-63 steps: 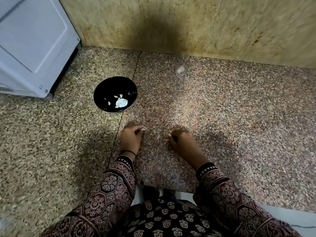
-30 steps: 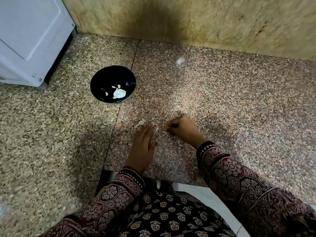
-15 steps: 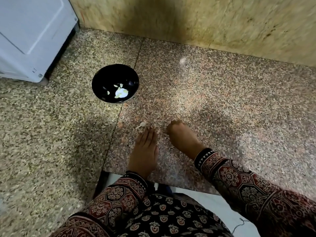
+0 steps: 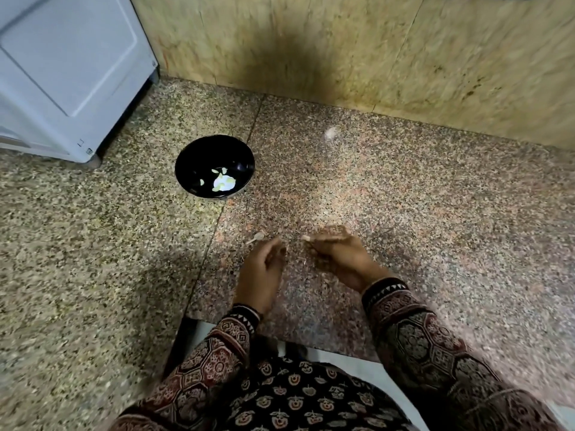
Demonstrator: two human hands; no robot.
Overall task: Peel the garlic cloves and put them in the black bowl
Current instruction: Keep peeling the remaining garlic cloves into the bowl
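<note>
The black bowl (image 4: 186, 163) stands on the speckled stone counter (image 4: 404, 213), far left of my hands, with several pale peeled garlic pieces (image 4: 223, 183) inside. A small garlic clove with a thin stem (image 4: 258, 236) lies on the counter just beyond my left hand (image 4: 261, 272). That hand hovers with loosely curled fingers, and nothing shows in it. My right hand (image 4: 339, 256) is beside it, curled, and pinches a pale garlic clove (image 4: 306, 237) at its fingertips. Both hands are motion-blurred.
A white appliance (image 4: 71, 66) stands at the back left, close to the bowl. A beige stone wall (image 4: 357, 48) closes the back. A pale scrap of garlic skin (image 4: 330, 133) lies near the wall. The counter's front edge (image 4: 280, 335) runs just before my patterned sleeves.
My left hand has lifted from lying flat on the counter and its fingers have curled. My right hand has turned, and a pale clove now shows at its fingertips. The view has shifted.
</note>
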